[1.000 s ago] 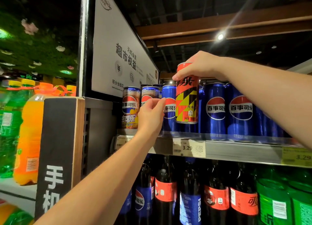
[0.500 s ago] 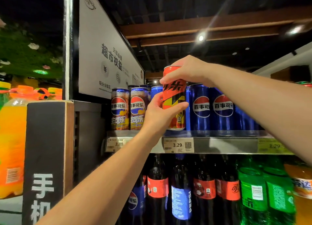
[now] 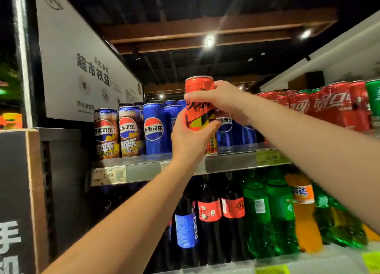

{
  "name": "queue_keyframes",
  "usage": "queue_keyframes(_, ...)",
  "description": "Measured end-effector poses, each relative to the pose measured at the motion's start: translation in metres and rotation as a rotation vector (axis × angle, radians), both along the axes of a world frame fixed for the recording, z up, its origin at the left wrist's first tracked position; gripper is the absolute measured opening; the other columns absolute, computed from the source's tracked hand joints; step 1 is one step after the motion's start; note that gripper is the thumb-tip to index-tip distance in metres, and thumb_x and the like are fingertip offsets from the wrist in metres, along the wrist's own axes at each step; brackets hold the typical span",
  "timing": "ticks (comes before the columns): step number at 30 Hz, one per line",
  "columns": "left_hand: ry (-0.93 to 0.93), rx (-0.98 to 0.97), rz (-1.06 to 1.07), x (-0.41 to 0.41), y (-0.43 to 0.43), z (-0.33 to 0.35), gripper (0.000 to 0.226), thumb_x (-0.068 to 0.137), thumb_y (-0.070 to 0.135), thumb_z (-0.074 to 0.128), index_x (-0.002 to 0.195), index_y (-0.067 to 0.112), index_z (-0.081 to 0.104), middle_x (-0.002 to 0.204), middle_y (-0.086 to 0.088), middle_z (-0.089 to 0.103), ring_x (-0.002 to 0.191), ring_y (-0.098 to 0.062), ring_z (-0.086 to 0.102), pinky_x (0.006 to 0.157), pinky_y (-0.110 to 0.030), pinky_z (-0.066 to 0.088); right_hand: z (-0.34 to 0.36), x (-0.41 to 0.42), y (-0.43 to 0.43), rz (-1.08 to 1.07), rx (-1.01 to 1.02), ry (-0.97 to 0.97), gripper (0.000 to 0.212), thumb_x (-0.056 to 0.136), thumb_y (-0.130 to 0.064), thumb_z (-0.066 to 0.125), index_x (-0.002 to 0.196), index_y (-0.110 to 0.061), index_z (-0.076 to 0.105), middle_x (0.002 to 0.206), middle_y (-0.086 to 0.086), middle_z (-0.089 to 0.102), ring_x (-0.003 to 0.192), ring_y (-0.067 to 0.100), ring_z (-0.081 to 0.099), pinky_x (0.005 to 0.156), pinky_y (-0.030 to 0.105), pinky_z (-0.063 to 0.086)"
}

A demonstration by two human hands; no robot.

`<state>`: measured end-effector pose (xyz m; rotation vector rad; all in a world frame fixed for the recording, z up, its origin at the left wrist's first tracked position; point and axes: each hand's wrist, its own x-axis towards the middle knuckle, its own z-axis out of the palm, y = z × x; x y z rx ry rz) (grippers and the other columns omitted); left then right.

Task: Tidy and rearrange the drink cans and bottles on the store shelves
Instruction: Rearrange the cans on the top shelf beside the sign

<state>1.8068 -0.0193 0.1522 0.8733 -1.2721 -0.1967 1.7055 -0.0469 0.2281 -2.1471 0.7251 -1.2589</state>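
An orange-red can with yellow and black stripes [image 3: 199, 86] is held up in front of the top shelf [image 3: 228, 162], above the row of blue Pepsi cans [image 3: 154, 129]. My left hand [image 3: 191, 138] wraps its lower half from below. My right hand [image 3: 222, 100] grips its upper part from the right, fingers across the front. Both hands are closed on this one can. Two brown-and-blue Pepsi cans [image 3: 118, 133] stand at the shelf's left end.
Red Coca-Cola cans [image 3: 329, 105] fill the top shelf to the right. Below stand dark cola bottles [image 3: 209, 216], green bottles [image 3: 267, 216] and an orange Fanta bottle [image 3: 304, 208]. A white sign panel [image 3: 82, 63] and a dark post [image 3: 18, 191] close off the left side.
My left hand left the Pepsi cans and closed on the orange can's lower half. The can rose off the shelf row, and the view swung right, showing the red cans.
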Motion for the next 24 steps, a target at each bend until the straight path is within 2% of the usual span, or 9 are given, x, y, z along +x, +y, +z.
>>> queue_keyframes(3, 0.018, -0.017, -0.027, -0.027, -0.005, 0.000, 0.055, 0.067, 0.030, 0.079, 0.116, 0.025, 0.055, 0.104, 0.003, 0.065, 0.096, -0.014, 0.065, 0.086, -0.039, 0.055, -0.009, -0.030, 0.002, 0.027, 0.072, -0.010, 0.038, 0.072, -0.032, 0.080, 0.103, -0.016, 0.065, 0.096, 0.005, 0.074, 0.089, 0.019, 0.072, 0.081, 0.033, 0.057)
queue_keyframes(6, 0.020, -0.019, -0.047, -0.057, -0.010, -0.003, 0.048, 0.072, 0.019, 0.078, 0.114, 0.024, 0.055, 0.100, 0.005, 0.065, 0.093, -0.011, 0.065, 0.084, -0.033, 0.054, -0.015, -0.064, 0.003, 0.004, 0.098, 0.014, 0.038, 0.071, -0.026, 0.081, 0.104, -0.014, 0.069, 0.093, 0.004, 0.075, 0.088, 0.018, 0.071, 0.076, 0.030, 0.055)
queue_keyframes(9, 0.015, -0.017, -0.057, -0.089, -0.016, -0.008, 0.051, 0.071, 0.019, 0.079, 0.116, 0.023, 0.054, 0.102, 0.005, 0.066, 0.094, -0.010, 0.065, 0.087, -0.034, 0.054, -0.019, -0.098, 0.005, -0.040, 0.122, -0.028, 0.036, 0.070, -0.023, 0.081, 0.102, -0.012, 0.070, 0.094, 0.007, 0.075, 0.087, 0.019, 0.071, 0.074, 0.030, 0.057)
queue_keyframes(12, 0.012, 0.003, -0.067, -0.123, -0.021, -0.011, 0.050, 0.071, 0.019, 0.078, 0.115, 0.024, 0.055, 0.103, 0.004, 0.066, 0.095, -0.011, 0.065, 0.088, -0.037, 0.054, -0.024, -0.130, 0.002, -0.085, 0.127, -0.069, 0.035, 0.067, -0.026, 0.082, 0.097, -0.014, 0.070, 0.089, 0.005, 0.075, 0.085, 0.019, 0.071, 0.069, 0.029, 0.055)
queue_keyframes(16, 0.008, 0.054, -0.109, -0.166, -0.026, -0.012, 0.051, 0.074, 0.019, 0.078, 0.117, 0.027, 0.052, 0.102, 0.008, 0.065, 0.097, -0.010, 0.064, 0.090, -0.036, 0.053, -0.027, -0.171, -0.005, -0.137, 0.113, -0.061, 0.036, 0.066, -0.031, 0.083, 0.096, -0.016, 0.069, 0.090, 0.002, 0.075, 0.086, 0.018, 0.071, 0.082, 0.037, 0.057)
queue_keyframes(19, 0.014, 0.115, -0.147, -0.194, -0.027, -0.013, 0.060, 0.078, 0.020, 0.075, 0.129, 0.028, 0.047, 0.109, 0.011, 0.062, 0.103, -0.009, 0.060, 0.093, -0.033, 0.049, -0.030, -0.198, -0.007, -0.169, 0.097, -0.073, 0.036, 0.065, -0.034, 0.083, 0.093, -0.016, 0.069, 0.089, 0.001, 0.074, 0.084, 0.016, 0.071, 0.078, 0.034, 0.057)
queue_keyframes(21, 0.001, 0.139, -0.143, -0.210, -0.027, -0.014, 0.060, 0.078, 0.021, 0.075, 0.131, 0.028, 0.046, 0.113, 0.010, 0.061, 0.108, -0.011, 0.057, 0.097, -0.035, 0.047, -0.032, -0.214, -0.010, -0.193, 0.072, -0.075, 0.031, 0.066, -0.033, 0.083, 0.087, -0.017, 0.068, 0.085, 0.000, 0.074, 0.081, 0.013, 0.070, 0.073, 0.030, 0.057)
queue_keyframes(24, -0.024, 0.164, -0.158, -0.230, -0.028, -0.015, 0.061, 0.079, 0.020, 0.075, 0.131, 0.028, 0.044, 0.105, 0.016, 0.056, 0.105, -0.007, 0.053, 0.091, -0.027, 0.043, -0.033, -0.232, -0.017, -0.238, 0.039, -0.079, 0.030, 0.064, -0.035, 0.084, 0.082, -0.018, 0.067, 0.083, -0.001, 0.073, 0.081, 0.013, 0.070, 0.072, 0.031, 0.056)
